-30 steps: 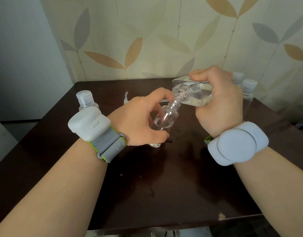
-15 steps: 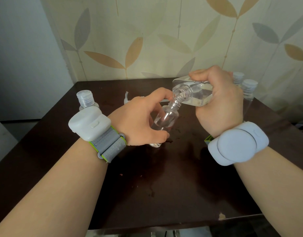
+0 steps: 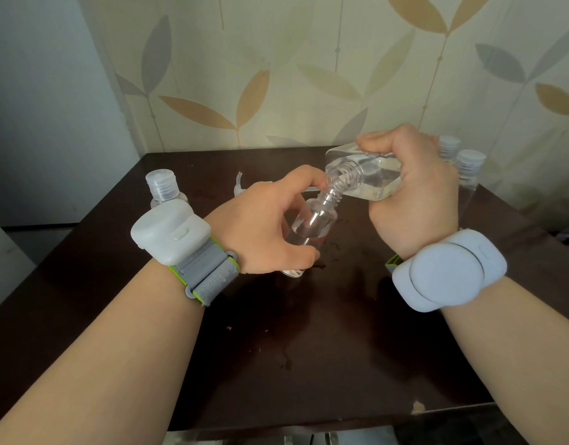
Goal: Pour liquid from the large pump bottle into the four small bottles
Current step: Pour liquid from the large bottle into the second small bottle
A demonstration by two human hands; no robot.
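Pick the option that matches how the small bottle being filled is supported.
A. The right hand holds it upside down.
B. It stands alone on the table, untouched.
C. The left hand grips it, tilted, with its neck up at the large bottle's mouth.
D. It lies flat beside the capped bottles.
C: the left hand wraps around the small bottle, tilted toward the open mouth of the large bottle that the right hand tips over it.

This is looking like a room in a home: leaf-patterned wallpaper is covering the wall behind a dark wooden surface standing in a corner, probably a small domestic table, with a plain pale wall adjoining at left.
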